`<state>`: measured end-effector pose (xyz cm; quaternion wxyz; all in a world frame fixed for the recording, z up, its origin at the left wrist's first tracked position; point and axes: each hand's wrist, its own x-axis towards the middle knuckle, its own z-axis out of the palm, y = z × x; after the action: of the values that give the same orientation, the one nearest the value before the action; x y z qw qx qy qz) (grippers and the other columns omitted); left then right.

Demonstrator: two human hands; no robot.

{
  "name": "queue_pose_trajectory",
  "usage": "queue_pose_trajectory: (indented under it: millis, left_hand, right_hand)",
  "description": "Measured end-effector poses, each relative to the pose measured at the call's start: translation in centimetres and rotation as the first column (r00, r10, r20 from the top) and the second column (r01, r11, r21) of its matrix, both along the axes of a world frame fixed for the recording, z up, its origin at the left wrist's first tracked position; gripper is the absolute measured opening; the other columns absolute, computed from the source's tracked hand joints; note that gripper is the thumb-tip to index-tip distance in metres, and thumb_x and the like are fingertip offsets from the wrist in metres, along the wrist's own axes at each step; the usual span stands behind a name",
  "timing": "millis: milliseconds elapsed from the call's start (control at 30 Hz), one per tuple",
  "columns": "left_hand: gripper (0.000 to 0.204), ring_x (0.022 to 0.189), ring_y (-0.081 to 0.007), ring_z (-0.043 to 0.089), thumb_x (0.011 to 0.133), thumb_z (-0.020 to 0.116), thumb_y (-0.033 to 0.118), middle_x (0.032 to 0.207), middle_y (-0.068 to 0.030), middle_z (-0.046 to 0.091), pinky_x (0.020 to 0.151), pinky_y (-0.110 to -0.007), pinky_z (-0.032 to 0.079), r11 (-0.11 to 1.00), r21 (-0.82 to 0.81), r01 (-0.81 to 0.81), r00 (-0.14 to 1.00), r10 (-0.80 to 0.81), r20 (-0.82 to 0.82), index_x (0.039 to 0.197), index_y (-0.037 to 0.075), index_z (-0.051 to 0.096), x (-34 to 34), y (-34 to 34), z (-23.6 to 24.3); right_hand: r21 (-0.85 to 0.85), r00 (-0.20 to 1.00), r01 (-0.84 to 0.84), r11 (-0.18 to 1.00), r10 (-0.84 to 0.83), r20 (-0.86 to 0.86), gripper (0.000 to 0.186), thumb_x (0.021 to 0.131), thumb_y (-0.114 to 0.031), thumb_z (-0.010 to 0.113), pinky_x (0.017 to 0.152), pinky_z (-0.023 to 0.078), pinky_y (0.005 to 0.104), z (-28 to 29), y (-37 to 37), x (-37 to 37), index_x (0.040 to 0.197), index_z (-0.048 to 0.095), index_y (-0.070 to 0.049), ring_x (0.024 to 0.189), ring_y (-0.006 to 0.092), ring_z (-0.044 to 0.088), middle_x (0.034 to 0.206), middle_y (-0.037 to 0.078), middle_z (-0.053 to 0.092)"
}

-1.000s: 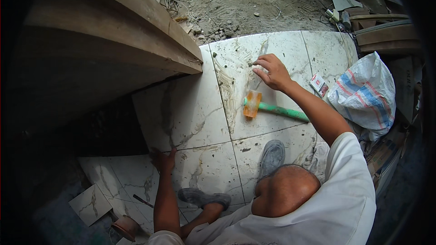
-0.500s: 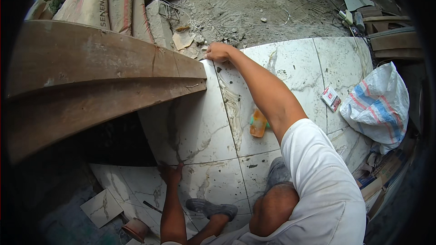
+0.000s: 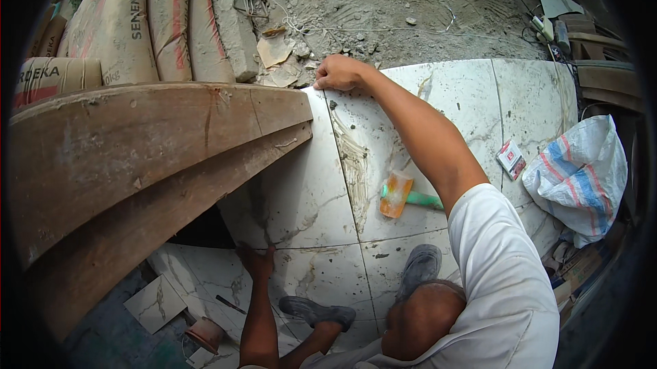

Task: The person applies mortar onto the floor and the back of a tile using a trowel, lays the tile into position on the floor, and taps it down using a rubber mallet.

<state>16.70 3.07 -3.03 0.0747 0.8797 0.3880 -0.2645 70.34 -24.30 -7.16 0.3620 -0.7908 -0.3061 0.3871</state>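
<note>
My right hand [image 3: 339, 73] reaches to the far edge of a white marble-patterned floor tile [image 3: 301, 188], its fingers curled down over the tile's corner beside the joint. My left hand [image 3: 256, 259] rests at the near edge of the same tile, thumb apart from the fingers; the fingertips are partly lost in shadow. Right of the joint, on a neighbouring tile smeared with grout, lies a mallet with an orange head [image 3: 396, 194] and a green handle [image 3: 424, 199], which passes behind my right forearm.
A brown wooden beam [image 3: 157, 123] juts in from the left, over the tiles. Cement bags [image 3: 164, 20] and broken concrete [image 3: 236, 34] stand beyond it. A small box [image 3: 511, 158] and a woven sack [image 3: 582, 177] lie at right. A loose tile piece [image 3: 155, 305] sits lower left.
The view has shifted, with the beam's left part lower and more cement bags showing. The mallet's handle now shows clearly. Both hands stay at the same places on the tile.
</note>
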Motion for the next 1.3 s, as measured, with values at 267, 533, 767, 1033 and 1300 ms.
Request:
queue_pose_trajectory:
  millis: [267, 533, 767, 1033, 1300]
  left_hand:
    - [0.116, 0.143, -0.0495, 0.004, 0.076, 0.07, 0.055, 0.152, -0.0376, 0.005, 0.117, -0.05, 0.01, 1.0, -0.011, -0.026, 0.999, 0.026, 0.025, 0.148, -0.009, 0.005, 0.2, -0.4, 0.1]
    - [0.114, 0.143, -0.0488, 0.003, 0.077, 0.072, 0.049, 0.151, -0.0381, 0.004, 0.117, -0.049, 0.009, 0.997, -0.028, -0.067, 0.997, 0.068, 0.042, 0.149, -0.008, 0.005, 0.1, -0.5, -0.1]
    - [0.115, 0.143, -0.049, 0.005, 0.075, 0.073, 0.051, 0.151, -0.0377, 0.006, 0.117, -0.05, 0.01, 0.999, -0.013, -0.036, 0.997, 0.037, 0.067, 0.149, -0.007, 0.006, 0.0, -0.4, -0.3]
    - [0.115, 0.143, -0.049, 0.007, 0.075, 0.072, 0.052, 0.151, -0.0384, 0.008, 0.117, -0.051, 0.01, 0.998, -0.005, -0.055, 0.995, 0.055, 0.083, 0.149, -0.007, 0.007, 0.2, -0.6, 0.3]
    - [0.11, 0.141, -0.0472, 0.018, 0.074, 0.072, 0.055, 0.148, -0.0376, 0.02, 0.115, -0.052, 0.017, 0.992, 0.092, -0.085, 0.996, 0.086, -0.012, 0.147, -0.007, 0.018, 1.5, -2.3, 0.7]
  right_hand:
    - [0.203, 0.882, 0.368, 0.907, -0.271, -0.386, 0.028, 0.089, -0.03, 0.063, 0.068, 0.05, 0.0308, -1.3, -1.1, 1.0, 0.084, 0.072, -0.004, 0.069, 0.0127, 0.061, 0.077, 0.004, 0.069]
    - [0.035, 0.999, 0.009, 0.999, -0.007, -0.045, 0.028, 0.08, -0.036, 0.073, 0.068, 0.049, 0.0349, 0.2, 0.2, -0.1, 0.082, 0.073, -0.007, 0.069, 0.0188, 0.061, 0.074, 0.007, 0.068]
    - [0.037, 0.997, -0.019, 0.999, 0.021, -0.069, 0.028, 0.081, -0.036, 0.072, 0.065, 0.047, 0.0343, -0.1, 0.3, 0.1, 0.08, 0.072, -0.008, 0.066, 0.0177, 0.059, 0.07, 0.007, 0.066]
    - [0.087, 0.971, 0.2, 0.976, -0.186, -0.149, 0.037, 0.089, -0.037, 0.065, 0.069, 0.048, 0.0289, 0.0, -0.7, 0.9, 0.091, 0.072, -0.001, 0.074, 0.0131, 0.061, 0.081, 0.006, 0.07]
    - [0.272, 0.87, 0.466, 0.842, -0.492, 0.031, 0.036, 0.083, -0.038, 0.069, 0.073, 0.051, 0.0319, 1.6, -2.1, -1.6, 0.093, 0.072, -0.003, 0.077, 0.0204, 0.066, 0.085, 0.012, 0.071]
